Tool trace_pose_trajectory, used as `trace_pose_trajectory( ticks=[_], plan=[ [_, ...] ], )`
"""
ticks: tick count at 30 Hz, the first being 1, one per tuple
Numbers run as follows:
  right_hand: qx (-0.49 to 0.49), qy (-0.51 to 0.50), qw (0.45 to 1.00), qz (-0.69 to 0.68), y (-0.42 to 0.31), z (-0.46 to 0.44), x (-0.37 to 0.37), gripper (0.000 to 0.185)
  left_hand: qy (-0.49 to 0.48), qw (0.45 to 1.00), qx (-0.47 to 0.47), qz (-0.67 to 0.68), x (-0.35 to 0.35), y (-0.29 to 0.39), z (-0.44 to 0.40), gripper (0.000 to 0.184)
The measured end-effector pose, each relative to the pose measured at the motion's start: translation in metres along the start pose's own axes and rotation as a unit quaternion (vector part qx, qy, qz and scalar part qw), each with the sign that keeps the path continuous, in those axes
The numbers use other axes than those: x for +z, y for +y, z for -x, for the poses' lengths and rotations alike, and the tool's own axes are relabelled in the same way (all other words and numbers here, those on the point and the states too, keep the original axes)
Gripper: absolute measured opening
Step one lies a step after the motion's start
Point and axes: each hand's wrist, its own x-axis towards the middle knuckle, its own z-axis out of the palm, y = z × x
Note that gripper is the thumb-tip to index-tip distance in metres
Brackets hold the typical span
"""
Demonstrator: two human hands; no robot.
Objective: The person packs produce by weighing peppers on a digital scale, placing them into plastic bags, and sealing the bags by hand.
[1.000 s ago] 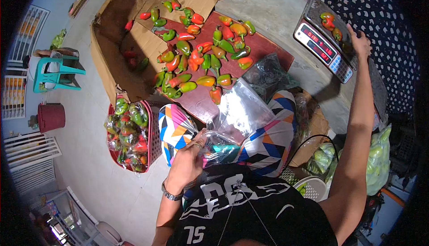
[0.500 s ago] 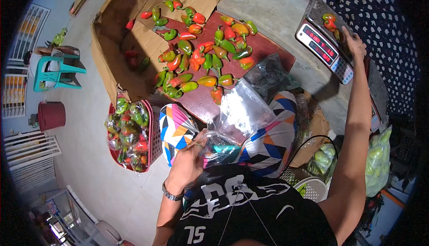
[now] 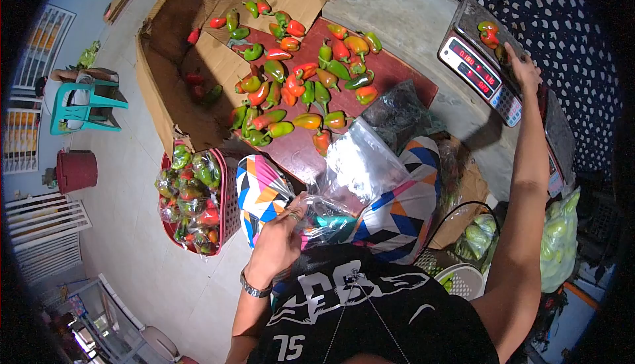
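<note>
Many red and green peppers (image 3: 274,70) are lying loosely over the red worktop (image 3: 407,80). Before the near edge of this worktop, the left hand (image 3: 278,235) is grasping a piece of clear plastic (image 3: 325,210) between its fingers, above the person's lap. To the right of the worktop stands a digital scale (image 3: 486,76) with lit red figures, and a few more peppers (image 3: 489,35) rest on its plate. The right hand (image 3: 521,72) is over this plate, just beside these peppers; I cannot tell whether its fingers grasp one. Left of the worktop is an open cardboard box (image 3: 151,80), and to its near left a red basket (image 3: 228,199) holds bagged peppers (image 3: 192,195).
</note>
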Motion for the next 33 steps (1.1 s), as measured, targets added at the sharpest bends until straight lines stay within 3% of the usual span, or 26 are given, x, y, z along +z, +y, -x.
trace_pose_trajectory(
  ticks=[4,8,11,20,23,29,33],
  plan=[
    [0.070,-0.006,0.994,-0.078,-0.030,0.012,0.021,0.134,-0.008,1.000,0.016,-0.009,0.004,0.003,-0.003,0.067],
    [0.117,-0.027,0.991,-0.065,-0.077,0.030,0.018,0.131,-0.006,1.000,0.002,-0.004,0.000,0.009,-0.003,0.069],
    [0.109,-0.050,0.992,-0.041,-0.086,0.031,0.015,0.127,-0.025,0.999,-0.042,-0.001,-0.001,0.007,0.000,0.070],
    [0.051,-0.057,0.997,0.032,-0.045,-0.042,0.052,0.128,-0.013,1.000,0.013,-0.024,0.003,0.001,-0.008,0.067],
    [0.020,-0.153,0.986,0.066,-0.044,-0.048,0.035,0.125,-0.021,0.999,0.012,-0.023,0.005,0.001,-0.009,0.066],
    [-0.041,-0.117,0.991,0.047,-0.035,-0.008,0.020,0.114,-0.022,0.999,0.017,-0.024,0.003,0.010,-0.015,0.066],
    [0.000,0.030,0.999,0.028,-0.050,0.060,0.013,0.102,0.001,1.000,0.020,-0.010,0.000,0.009,-0.015,0.064]
  ],
)
